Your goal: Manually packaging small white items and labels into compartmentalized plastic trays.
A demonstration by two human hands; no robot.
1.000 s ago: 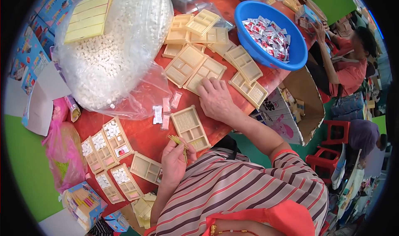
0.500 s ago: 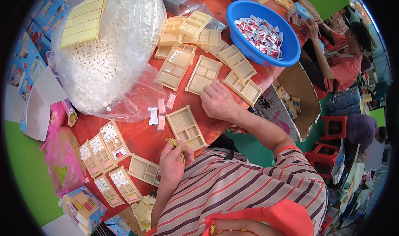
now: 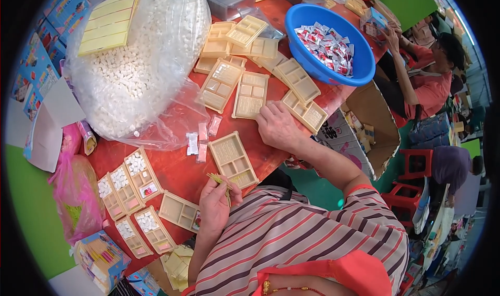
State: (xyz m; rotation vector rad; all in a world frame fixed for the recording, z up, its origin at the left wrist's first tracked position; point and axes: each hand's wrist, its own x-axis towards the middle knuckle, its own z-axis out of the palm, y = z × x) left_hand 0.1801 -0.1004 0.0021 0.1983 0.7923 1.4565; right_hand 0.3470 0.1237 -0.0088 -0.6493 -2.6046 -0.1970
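My left hand [image 3: 220, 201] is closed round a small bunch of thin yellow-green sticks [image 3: 214, 178], their ends poking out past the fingers. It sits just below a beige compartment tray [image 3: 234, 158] that has more of the thin sticks in its near compartment. My right hand [image 3: 280, 126] is closed, its curled fingertips at the lower right corner of another beige tray [image 3: 250, 95]; the exact grip is partly hidden. Pink and white sachets [image 3: 202, 134] lie between the trays and a large clear bag of small white pieces [image 3: 125, 82].
Beige trays [image 3: 136, 171] with white pieces stand at the left. More trays [image 3: 297, 81] lie beyond my right hand, beside a blue basin [image 3: 372, 61] of small packets. A cardboard box [image 3: 388, 134] stands right of the table. A co-worker [image 3: 435, 82] sits at the far right.
The tray at my right fingertips has turned so it lies more upright in view. My right hand has shifted slightly right and down. My left hand keeps hold of the sticks.
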